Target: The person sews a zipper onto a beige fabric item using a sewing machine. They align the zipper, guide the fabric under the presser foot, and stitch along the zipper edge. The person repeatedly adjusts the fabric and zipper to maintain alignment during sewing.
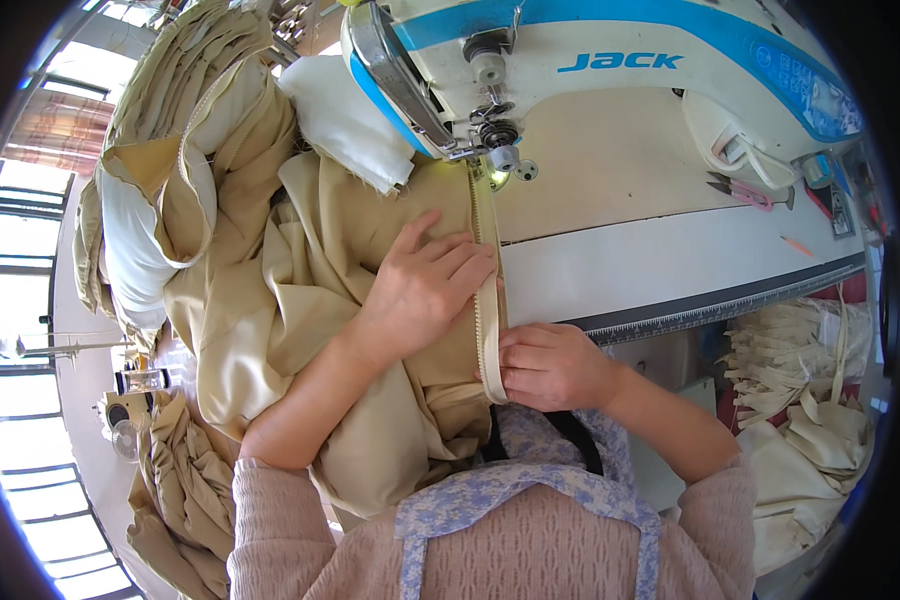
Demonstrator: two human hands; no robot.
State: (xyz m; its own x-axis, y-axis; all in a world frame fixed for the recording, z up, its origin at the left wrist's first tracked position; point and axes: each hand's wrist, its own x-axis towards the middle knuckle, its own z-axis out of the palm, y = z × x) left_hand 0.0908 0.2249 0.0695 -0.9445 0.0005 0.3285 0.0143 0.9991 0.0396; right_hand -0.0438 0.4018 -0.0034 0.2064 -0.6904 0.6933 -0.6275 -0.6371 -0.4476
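A large piece of beige fabric (355, 225) lies bunched across the left of the sewing machine (580, 60). Along its right edge a beige zipper tape (486, 300) with small teeth runs from beneath the needle area toward my body. My left hand (425, 285) rests flat on the fabric, thumb spread away, fingertips reaching the tape just below the presser foot. Lower down, my right hand (555, 370) has its fingers closed on the tape's near end, where it curves. My right fingertips are partly hidden by the tape.
A dark ruler strip (710, 305) borders the table's front edge. Pink-handled snips (745, 193) lie at the right. Piled beige fabric (185, 100) and a white piece (345, 120) crowd the left. More cloth (795, 460) hangs at lower right, and a beige heap (182, 490) lies lower left.
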